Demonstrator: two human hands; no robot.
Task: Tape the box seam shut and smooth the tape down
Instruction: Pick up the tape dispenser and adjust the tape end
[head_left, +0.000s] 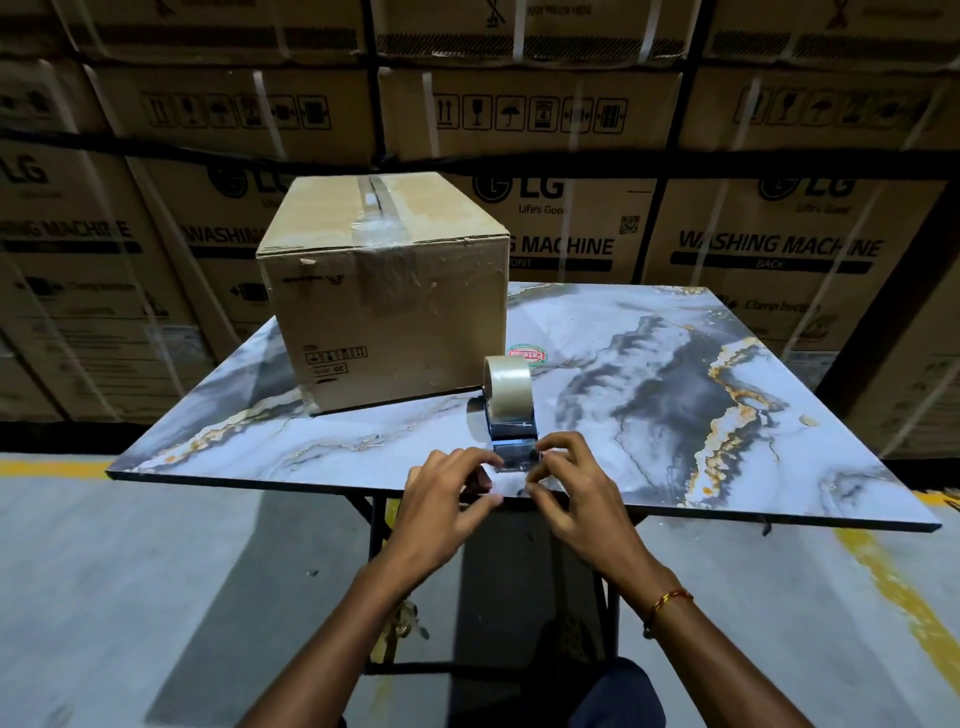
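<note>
A brown cardboard box (384, 291) stands on the far left of a marble-patterned table (649, 364). Its top seam (375, 200) carries clear, wrinkled tape that folds a little way down the front face. A tape dispenser (511, 402) with a roll of clear tape stands upright in front of the box, near the table's front edge. My left hand (447, 499) and my right hand (574, 491) are at the dispenser's blade end, fingertips pinching the loose end of the clear tape from either side.
Stacked washing machine cartons (753, 244) form a wall behind the table. A round red and green sticker (527, 356) lies on the table by the box's right corner. The table's black legs (374, 545) and grey floor with yellow lines (904, 597) are below.
</note>
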